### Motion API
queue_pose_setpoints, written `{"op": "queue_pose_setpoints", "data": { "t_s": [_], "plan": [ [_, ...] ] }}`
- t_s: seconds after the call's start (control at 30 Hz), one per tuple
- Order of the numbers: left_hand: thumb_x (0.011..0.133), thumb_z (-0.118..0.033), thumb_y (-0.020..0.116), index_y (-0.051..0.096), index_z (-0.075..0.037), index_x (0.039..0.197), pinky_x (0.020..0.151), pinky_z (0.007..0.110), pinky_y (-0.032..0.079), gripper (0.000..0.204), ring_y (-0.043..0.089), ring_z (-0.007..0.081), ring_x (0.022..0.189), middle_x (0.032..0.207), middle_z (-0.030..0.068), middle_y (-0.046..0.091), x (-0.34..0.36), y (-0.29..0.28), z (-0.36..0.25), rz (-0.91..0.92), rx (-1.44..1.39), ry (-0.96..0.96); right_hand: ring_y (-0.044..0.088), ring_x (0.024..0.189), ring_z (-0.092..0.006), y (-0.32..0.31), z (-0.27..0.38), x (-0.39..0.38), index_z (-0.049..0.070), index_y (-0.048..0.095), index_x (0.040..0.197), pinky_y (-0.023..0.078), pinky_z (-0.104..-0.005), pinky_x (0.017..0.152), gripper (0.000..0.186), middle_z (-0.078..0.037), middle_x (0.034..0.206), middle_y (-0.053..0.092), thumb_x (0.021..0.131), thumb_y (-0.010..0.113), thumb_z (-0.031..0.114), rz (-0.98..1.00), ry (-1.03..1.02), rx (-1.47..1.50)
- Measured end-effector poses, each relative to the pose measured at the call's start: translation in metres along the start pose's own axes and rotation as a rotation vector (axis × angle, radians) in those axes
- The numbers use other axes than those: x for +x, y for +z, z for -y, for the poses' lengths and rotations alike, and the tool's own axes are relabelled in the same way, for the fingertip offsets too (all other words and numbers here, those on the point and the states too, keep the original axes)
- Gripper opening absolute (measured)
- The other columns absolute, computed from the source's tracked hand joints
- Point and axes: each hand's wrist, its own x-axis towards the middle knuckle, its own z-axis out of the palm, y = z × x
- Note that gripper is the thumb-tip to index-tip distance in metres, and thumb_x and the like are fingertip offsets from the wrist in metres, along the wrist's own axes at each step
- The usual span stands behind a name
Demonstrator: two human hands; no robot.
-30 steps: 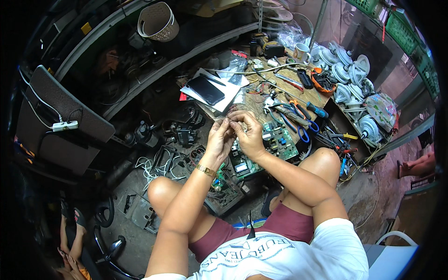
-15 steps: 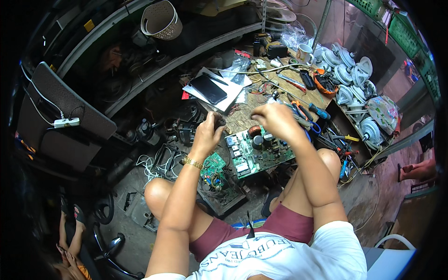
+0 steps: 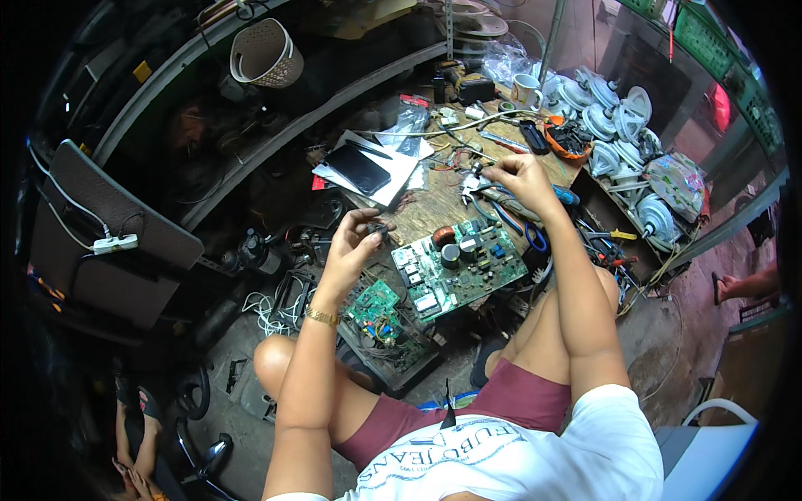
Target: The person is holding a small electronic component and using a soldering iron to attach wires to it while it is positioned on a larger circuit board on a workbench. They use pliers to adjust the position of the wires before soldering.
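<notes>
A green circuit board [image 3: 455, 271] with a copper coil and black capacitors lies at the near edge of the wooden bench. My left hand [image 3: 355, 242] is raised just beyond its left corner, fingers curled around a small dark part [image 3: 382, 228] whose kind I cannot make out. Over the hand tools at the board's far right, my right hand [image 3: 528, 185] has its thumb and fingers pinched together. Whatever is in that pinch is too small to name. Near its fingertips lie silver pliers [image 3: 471, 189] and blue-handled scissors [image 3: 536, 239].
A black phone [image 3: 357, 169] rests on white papers. Beyond the tools are an orange bowl [image 3: 568, 138] of small parts and a mug [image 3: 526, 90]. White plastic pulleys [image 3: 628, 117] are piled at right. A smaller green board [image 3: 374, 305] sits low between my knees, beside loose white cable [image 3: 269, 313].
My right hand has moved from above the circuit board to the right and farther away, over the tools. My left hand stays raised, slightly more to the left. The whole view has shifted a little.
</notes>
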Motion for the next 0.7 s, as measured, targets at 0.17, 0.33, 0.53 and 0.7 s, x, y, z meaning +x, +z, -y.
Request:
{"op": "queue_pose_setpoints", "data": {
  "t_s": [0.17,0.33,0.53,0.7],
  "plan": [
    [0.093,-0.011,0.062,0.050,-0.001,0.123,0.074,0.021,0.049,0.034,0.059,0.0083,0.088,0.112,0.0086,0.066,0.016,-0.001,0.050,-0.124,-0.070,-0.235,0.061,0.094,-0.0340,0.009,-0.028,0.005,0.006,0.065,0.106,0.048,-0.0420,0.081,0.031,-0.016,0.100,0.064,0.083,0.069,0.025,-0.444,-0.361,-0.469],
    [0.092,-0.006,0.061,0.048,0.000,0.126,0.079,0.025,0.053,0.037,0.063,0.0126,0.089,0.114,0.0099,0.064,0.018,0.004,0.058,-0.144,-0.273,-0.254,0.053,0.111,-0.0366,0.029,-0.065,-0.019,0.004,0.067,0.104,0.044,-0.0493,0.093,0.032,-0.018,0.113,0.059,0.080,0.071,0.026,-0.018,-0.011,-0.767],
    [0.090,-0.002,0.061,0.046,0.002,0.129,0.083,0.028,0.054,0.042,0.064,0.0159,0.092,0.120,0.0121,0.061,0.021,0.012,0.060,-0.132,-0.358,-0.211,0.043,0.126,-0.0327,0.067,-0.062,-0.018,0.007,0.066,0.109,0.030,-0.0652,0.102,0.042,-0.016,0.133,0.049,0.077,0.072,0.035,0.135,-0.099,-0.884],
    [0.091,-0.002,0.061,0.042,0.000,0.132,0.086,0.028,0.055,0.045,0.064,0.0171,0.099,0.123,0.0141,0.060,0.018,0.007,0.050,-0.175,-0.335,-0.164,0.051,0.115,-0.0352,0.072,-0.086,0.006,0.001,0.058,0.109,0.035,-0.0626,0.099,0.034,-0.019,0.126,0.052,0.087,0.056,0.026,-0.131,0.068,-0.776]
  ]
}}
